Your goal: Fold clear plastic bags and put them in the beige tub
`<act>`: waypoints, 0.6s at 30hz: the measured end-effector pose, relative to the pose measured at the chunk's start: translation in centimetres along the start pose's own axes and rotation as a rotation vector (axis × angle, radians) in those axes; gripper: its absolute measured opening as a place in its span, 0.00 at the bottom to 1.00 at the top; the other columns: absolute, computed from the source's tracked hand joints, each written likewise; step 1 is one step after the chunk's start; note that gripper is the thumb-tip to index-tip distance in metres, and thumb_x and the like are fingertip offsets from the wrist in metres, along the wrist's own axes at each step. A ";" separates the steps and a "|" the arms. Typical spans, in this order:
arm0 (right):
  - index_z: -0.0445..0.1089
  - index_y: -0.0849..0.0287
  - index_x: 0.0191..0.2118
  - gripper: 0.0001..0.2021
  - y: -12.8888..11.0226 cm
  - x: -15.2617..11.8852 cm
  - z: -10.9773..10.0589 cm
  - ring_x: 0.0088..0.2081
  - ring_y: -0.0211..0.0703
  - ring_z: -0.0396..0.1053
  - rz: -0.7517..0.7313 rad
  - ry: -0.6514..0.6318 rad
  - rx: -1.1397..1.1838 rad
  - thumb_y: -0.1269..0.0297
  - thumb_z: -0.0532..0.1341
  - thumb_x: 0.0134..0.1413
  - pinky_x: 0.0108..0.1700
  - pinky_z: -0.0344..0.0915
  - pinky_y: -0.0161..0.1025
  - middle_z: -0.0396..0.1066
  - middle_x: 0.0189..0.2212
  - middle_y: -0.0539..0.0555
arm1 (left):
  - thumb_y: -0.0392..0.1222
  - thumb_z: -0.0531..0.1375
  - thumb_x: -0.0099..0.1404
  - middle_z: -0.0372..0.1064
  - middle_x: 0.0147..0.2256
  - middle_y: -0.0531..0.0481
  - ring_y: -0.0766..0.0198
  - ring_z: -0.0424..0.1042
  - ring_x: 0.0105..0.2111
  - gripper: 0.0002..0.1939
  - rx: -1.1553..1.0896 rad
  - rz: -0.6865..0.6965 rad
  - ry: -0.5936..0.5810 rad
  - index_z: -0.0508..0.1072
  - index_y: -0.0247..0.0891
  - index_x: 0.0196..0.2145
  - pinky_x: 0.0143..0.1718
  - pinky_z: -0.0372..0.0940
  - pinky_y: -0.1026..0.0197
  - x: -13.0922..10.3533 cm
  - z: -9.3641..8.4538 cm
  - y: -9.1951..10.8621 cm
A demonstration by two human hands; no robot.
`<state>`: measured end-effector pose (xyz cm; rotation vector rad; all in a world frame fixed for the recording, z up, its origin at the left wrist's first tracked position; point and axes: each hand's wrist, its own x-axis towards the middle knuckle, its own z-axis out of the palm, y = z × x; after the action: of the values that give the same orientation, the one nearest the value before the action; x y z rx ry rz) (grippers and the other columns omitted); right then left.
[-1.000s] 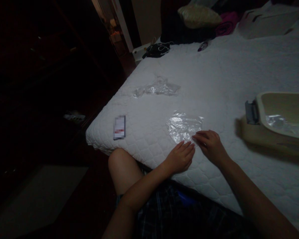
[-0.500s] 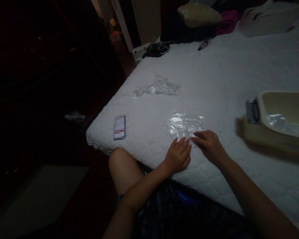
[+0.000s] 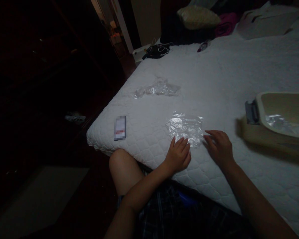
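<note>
A clear plastic bag (image 3: pixel 185 127) lies flat and shiny on the white quilted bed (image 3: pixel 144 149). My left hand (image 3: pixel 178 155) rests palm down at its near edge, fingers stretched out over the plastic. Beside the bag's right edge is my right hand (image 3: pixel 219 147), its thumb and forefinger apart and nothing visible between them. Farther back, a second piece of crumpled clear plastic (image 3: pixel 159 89) is spread on the bed.
On the right stands a cream plastic bin (image 3: pixel 276 137) with a grey latch and clear plastic inside. A phone-like flat object (image 3: pixel 120 128), blurred, lies near the left corner. A yellowish pillow (image 3: pixel 198 17), a pink roll (image 3: pixel 225 25) and a white box (image 3: pixel 269 23) sit at the back.
My right hand has moved right, off the bag's near edge to beside its right corner, and its fingers have parted. My left hand has stayed in place.
</note>
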<state>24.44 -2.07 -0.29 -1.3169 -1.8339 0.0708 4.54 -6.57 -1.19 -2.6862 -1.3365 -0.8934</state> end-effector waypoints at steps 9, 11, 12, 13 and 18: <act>0.68 0.56 0.38 0.13 -2.3 -1.5 -1.5 0.27 0.42 0.68 0.483 -0.185 0.133 0.53 0.58 0.52 0.32 0.64 0.38 0.71 0.25 0.52 | 0.37 0.52 0.62 0.60 0.54 0.39 0.54 0.58 0.56 0.14 -0.242 -0.256 0.241 0.66 0.38 0.46 0.53 0.58 0.45 -0.2 -0.5 -1.0; 0.67 0.55 0.35 0.13 -2.6 -1.6 -1.8 0.26 0.41 0.68 0.611 -0.204 0.209 0.51 0.59 0.50 0.29 0.63 0.36 0.71 0.24 0.52 | 0.37 0.52 0.62 0.61 0.51 0.40 0.58 0.65 0.49 0.13 -0.415 -0.540 0.345 0.66 0.38 0.45 0.46 0.65 0.53 0.2 -1.0 -2.2; 0.66 0.55 0.34 0.14 -2.7 -1.6 -1.9 0.24 0.40 0.68 0.684 -0.216 0.263 0.50 0.59 0.50 0.27 0.63 0.35 0.71 0.24 0.52 | 0.37 0.52 0.62 0.62 0.49 0.42 0.61 0.68 0.44 0.12 -0.530 -0.697 0.372 0.66 0.38 0.44 0.41 0.67 0.57 0.4 -1.4 -3.0; 0.65 0.56 0.33 0.15 -2.7 -1.5 -2.0 0.22 0.39 0.67 0.753 -0.234 0.327 0.49 0.59 0.49 0.24 0.61 0.34 0.71 0.23 0.52 | 0.38 0.52 0.62 0.64 0.47 0.43 0.65 0.70 0.38 0.13 -0.657 -0.846 0.384 0.65 0.38 0.45 0.35 0.67 0.62 0.6 -1.9 -3.8; 0.65 0.59 0.32 0.21 -2.5 -1.2 -2.5 0.11 0.31 0.54 0.964 -0.433 0.632 0.44 0.60 0.44 0.12 0.46 0.32 0.71 0.20 0.53 | 0.42 0.58 0.58 0.69 0.40 0.45 0.74 0.65 0.19 0.15 -1.269 -1.219 0.191 0.63 0.34 0.42 0.14 0.55 0.72 1.6 -4.6 -7.2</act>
<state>24.28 -5.15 1.87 -1.6376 -1.1414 1.4053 -2.26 -1.96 1.74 -1.6075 -3.0990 -2.6803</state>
